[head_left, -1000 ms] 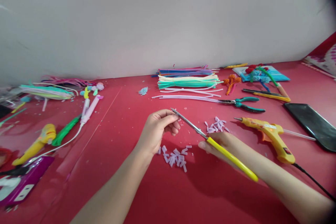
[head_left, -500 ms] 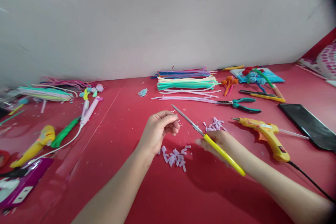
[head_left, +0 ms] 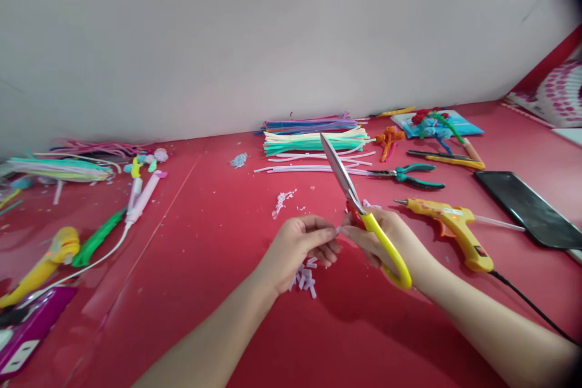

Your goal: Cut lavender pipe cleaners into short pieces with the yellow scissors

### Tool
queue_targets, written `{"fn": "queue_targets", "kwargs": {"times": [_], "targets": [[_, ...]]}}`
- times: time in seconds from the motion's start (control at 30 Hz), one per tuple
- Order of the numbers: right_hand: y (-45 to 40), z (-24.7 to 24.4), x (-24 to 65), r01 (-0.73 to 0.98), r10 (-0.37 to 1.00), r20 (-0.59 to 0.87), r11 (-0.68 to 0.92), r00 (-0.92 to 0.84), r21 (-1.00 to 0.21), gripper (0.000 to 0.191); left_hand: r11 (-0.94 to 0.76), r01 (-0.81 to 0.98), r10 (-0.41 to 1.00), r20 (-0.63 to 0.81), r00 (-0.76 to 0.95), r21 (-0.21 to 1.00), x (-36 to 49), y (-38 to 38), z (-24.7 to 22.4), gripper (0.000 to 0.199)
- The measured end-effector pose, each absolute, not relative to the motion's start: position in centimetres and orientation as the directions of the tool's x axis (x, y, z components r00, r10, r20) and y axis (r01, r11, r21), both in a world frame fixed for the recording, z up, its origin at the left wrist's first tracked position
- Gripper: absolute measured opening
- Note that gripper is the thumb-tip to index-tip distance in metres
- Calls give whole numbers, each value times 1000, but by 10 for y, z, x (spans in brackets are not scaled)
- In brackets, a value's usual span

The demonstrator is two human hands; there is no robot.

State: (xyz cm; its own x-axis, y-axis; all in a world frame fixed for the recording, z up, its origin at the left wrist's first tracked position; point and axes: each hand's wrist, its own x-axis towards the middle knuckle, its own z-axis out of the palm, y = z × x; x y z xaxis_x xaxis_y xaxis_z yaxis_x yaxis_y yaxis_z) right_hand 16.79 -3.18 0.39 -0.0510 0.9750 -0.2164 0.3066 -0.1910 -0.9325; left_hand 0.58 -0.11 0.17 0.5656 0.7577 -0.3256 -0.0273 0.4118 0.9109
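Note:
My left hand (head_left: 305, 248) is closed in a pinch on a small lilac piece of pipe cleaner (head_left: 338, 229). Scissors (head_left: 337, 165) with yellow handles are held in my right hand (head_left: 402, 241), blades pointing up and away. The thumb and fingertip of that hand meet the same small piece. Below my left hand lies a pile of short lilac cut pieces (head_left: 305, 282), partly covered by it. A second group of cut pieces (head_left: 370, 204) shows only a little behind the scissors and my right hand. Pale fluff trimmings (head_left: 282, 201) lie beyond my left hand.
Bundled pipe cleaners (head_left: 313, 142) lie by the wall, with pliers (head_left: 409, 176) in front. On the right are a yellow glue gun (head_left: 448, 218) with its cord and a phone (head_left: 522, 209). Leftward lie a pink corded tool (head_left: 144, 197) and a purple power strip (head_left: 39, 330).
My left hand has moved right and slightly down, meeting my right fingertips. The scissors have turned more upright, and the fluff trimmings have come into view.

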Motion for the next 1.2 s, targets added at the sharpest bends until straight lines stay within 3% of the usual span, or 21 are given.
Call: {"fn": "queue_targets", "kwargs": {"times": [0.13,0.33,0.53,0.73,1.2], "targets": [[-32,1,167,344,984,-168,-140,-54,-929,9,347,40,772,-310,555,937,10,-5,0,16],[-32,-1,169,616,998,-36,3,-51,-788,15,262,110,842,-283,459,959,14,-11,-1,14],[-32,2,176,826,995,73,100,-71,-554,25,233,-137,926,-176,334,963,8,-3,3,12],[-33,-2,175,945,992,84,118,-97,-305,31,162,-370,979,-103,174,915,1,6,3,9],[-34,-13,171,968,989,82,139,-124,-208,36,134,-415,990,-104,94,900,0,4,3,8]]}}
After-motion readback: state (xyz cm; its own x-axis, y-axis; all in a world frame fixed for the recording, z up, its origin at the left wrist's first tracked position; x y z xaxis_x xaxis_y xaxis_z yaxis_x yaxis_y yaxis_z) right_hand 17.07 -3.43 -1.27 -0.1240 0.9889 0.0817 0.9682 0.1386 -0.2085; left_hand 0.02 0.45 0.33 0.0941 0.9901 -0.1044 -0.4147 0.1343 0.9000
